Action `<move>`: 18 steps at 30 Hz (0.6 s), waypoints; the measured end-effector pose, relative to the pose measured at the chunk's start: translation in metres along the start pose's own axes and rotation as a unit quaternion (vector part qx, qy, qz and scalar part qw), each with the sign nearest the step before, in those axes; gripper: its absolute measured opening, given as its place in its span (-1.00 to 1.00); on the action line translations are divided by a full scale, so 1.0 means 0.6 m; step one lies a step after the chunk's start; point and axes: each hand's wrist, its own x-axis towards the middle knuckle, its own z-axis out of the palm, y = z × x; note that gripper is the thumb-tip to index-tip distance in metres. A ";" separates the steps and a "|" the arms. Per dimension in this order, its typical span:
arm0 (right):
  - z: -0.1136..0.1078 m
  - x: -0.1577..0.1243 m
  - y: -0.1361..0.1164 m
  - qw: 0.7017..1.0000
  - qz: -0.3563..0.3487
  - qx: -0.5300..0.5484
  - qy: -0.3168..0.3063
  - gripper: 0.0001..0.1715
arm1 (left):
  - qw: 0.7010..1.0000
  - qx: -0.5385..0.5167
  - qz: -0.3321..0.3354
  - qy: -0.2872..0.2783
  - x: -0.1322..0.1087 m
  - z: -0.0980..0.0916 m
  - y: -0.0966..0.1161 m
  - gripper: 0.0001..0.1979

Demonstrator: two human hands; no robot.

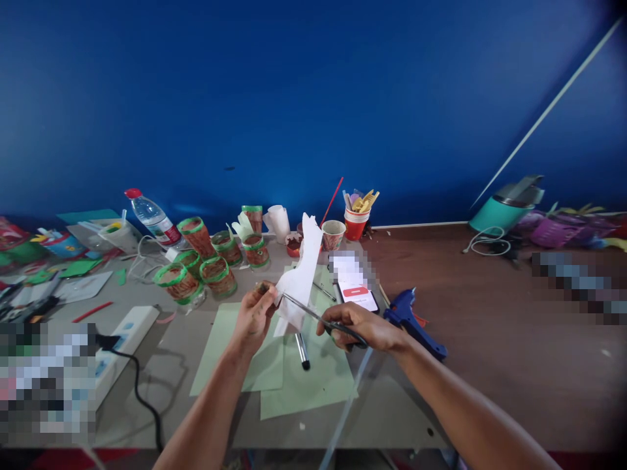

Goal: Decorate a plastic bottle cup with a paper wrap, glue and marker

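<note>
My left hand (255,314) pinches the lower left edge of a white sheet of paper (300,277), which stands up in the air above the table. Wrapped round the handles of a pair of scissors (313,313) is my right hand (360,326). The scissor blades point left and reach the paper close to my left fingertips; whether they are parted I cannot tell. Under both hands lie pale green sheets (313,391), with a silver and black pen (302,352) on top.
A blue glue gun (414,323) and a phone (357,297) lie right of the sheets. Several brown cups with green rims (218,277), a bottle (154,219) and a cup of plastic cutlery (356,222) stand behind. A white power strip (130,339) with a black cable is at left.
</note>
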 end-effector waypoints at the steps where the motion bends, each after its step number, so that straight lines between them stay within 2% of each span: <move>1: 0.001 0.000 -0.002 1.000 0.004 0.000 0.003 -0.28 | 1.000 0.004 0.001 0.000 0.000 0.000 0.000 -0.71; 8: 0.006 -0.003 -0.012 1.000 0.024 0.003 0.019 -0.32 | 0.999 0.031 0.025 0.000 0.000 -0.005 -0.005 -0.72; 18: 0.002 -0.004 -0.009 1.000 0.022 0.002 0.015 -0.34 | 1.000 0.021 -0.002 -0.018 0.000 -0.008 -0.004 -0.72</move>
